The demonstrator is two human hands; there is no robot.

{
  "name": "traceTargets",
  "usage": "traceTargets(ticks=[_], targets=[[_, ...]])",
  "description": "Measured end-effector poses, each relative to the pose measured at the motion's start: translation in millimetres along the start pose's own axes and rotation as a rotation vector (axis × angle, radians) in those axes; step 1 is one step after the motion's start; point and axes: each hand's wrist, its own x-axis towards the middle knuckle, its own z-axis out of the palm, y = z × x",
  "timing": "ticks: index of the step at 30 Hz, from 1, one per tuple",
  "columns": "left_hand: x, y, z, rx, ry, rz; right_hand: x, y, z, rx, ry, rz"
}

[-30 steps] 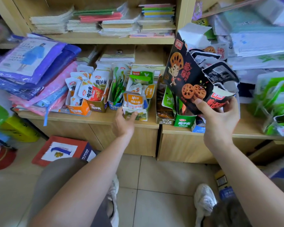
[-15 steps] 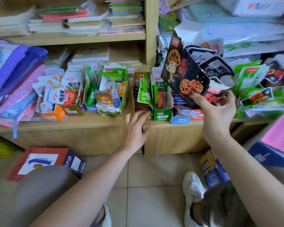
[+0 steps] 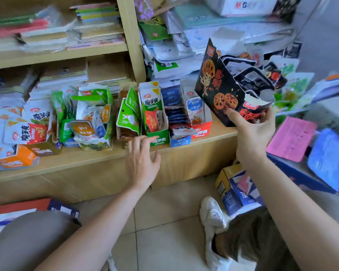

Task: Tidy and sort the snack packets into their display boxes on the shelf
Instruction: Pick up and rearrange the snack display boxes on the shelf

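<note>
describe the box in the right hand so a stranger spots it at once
Find the lower wooden shelf and look above its right end. There the right hand grips a tilted black display box. It alone is black with orange lotus root slices; its neighbours are a green box, a blue box and a red box.

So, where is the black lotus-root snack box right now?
In the head view the black box is right of centre, held by the right hand above the shelf, beside the red box.
</note>
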Motion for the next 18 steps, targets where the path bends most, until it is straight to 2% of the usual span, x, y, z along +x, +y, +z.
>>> traceTargets(ticks=[4,9,11,14,18], targets=[[-1.8,19.3,18.6,-0.037,-0.121,0.243,3.4,2.0,-13.7,-0.045,0.026,-0.006],[-1.6,13.2,30.9,0.002,-0.212,0.233,5.1,1.6,-23.2,-0.04,0.013,0.011],[-1.8,11.5,30.5,-0.062,-0.237,0.23,4.8,0.8,-24.4,-0.033,0.004,0.006],[-5.2,11.4,22.2,-0.198,-0.139,0.134,1.8,-0.6,-22.4,-0.024,-0.015,0.001],[-9.2,0.7,3.0,-0.179,0.089,-0.2,-4.6,-1.5,-11.9,-0.01,-0.079,0.005]])
